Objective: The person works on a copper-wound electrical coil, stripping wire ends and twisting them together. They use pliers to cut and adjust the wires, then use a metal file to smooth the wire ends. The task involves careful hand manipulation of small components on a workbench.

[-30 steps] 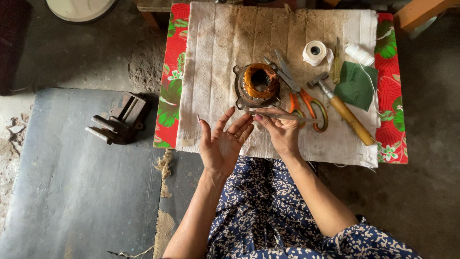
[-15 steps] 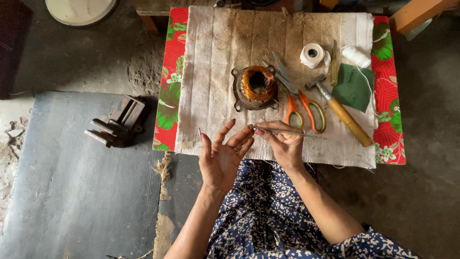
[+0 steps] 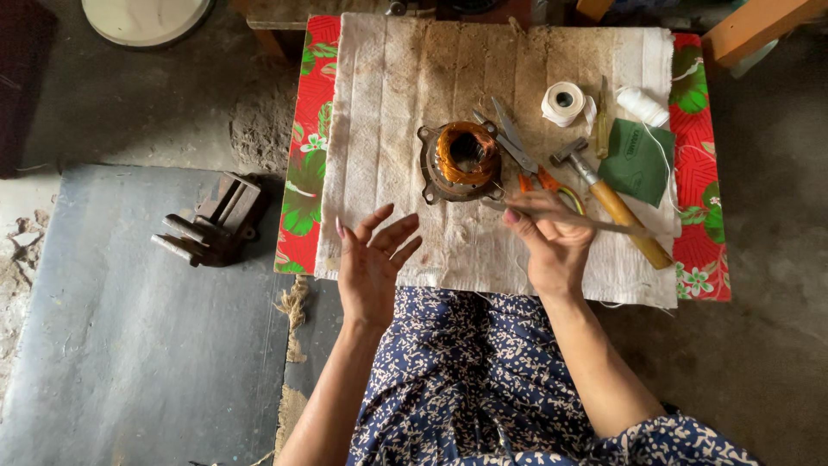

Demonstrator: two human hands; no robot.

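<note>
My left hand is open, palm up with fingers spread, over the near edge of a white cloth. My right hand is shut on a thin flat stick that lies across its fingers, its left tip pointing toward a motor stator with copper windings. The stator stands on the cloth just beyond both hands. Orange-handled scissors and a hammer with a wooden handle lie right by my right hand.
On the cloth at the right are a white tape roll, a white thread spool and a green pouch. A red floral mat lies under the cloth. A metal vise sits on the floor at the left.
My hands have drawn apart. The left one moved left and down, still open. The right one moved right and now grips the thin stick.
</note>
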